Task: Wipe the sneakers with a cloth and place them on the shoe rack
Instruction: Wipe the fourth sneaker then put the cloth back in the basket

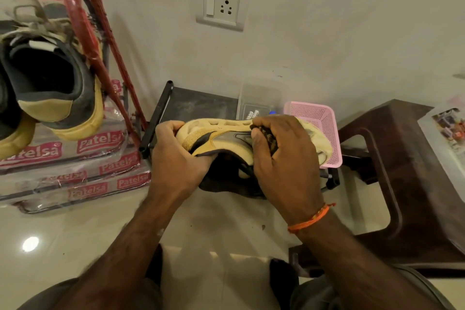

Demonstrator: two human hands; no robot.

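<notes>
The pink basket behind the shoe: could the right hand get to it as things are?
Probably yes. The pink basket sits just beyond the right hand with nothing between, but that hand grips a cloth pressed on the sneaker, so it is busy.

A white switch-and-socket plate (pixel 222 4) sits on the pale wall (pixel 327 20). Below it, a low black stand (pixel 161 113) carries a clear plastic box (pixel 261 98) and, just beside that on the right, a pink mesh basket (pixel 324 118). A dark brown plastic stool (pixel 412 184) stands at the right, with a clear lidded container (pixel 445 143) resting on its top at the frame edge. The glossy cream floor tiles (pixel 75 239) reflect a round spot of light (pixel 30 244). An orange thread band (pixel 310 218) circles a wrist.
</notes>
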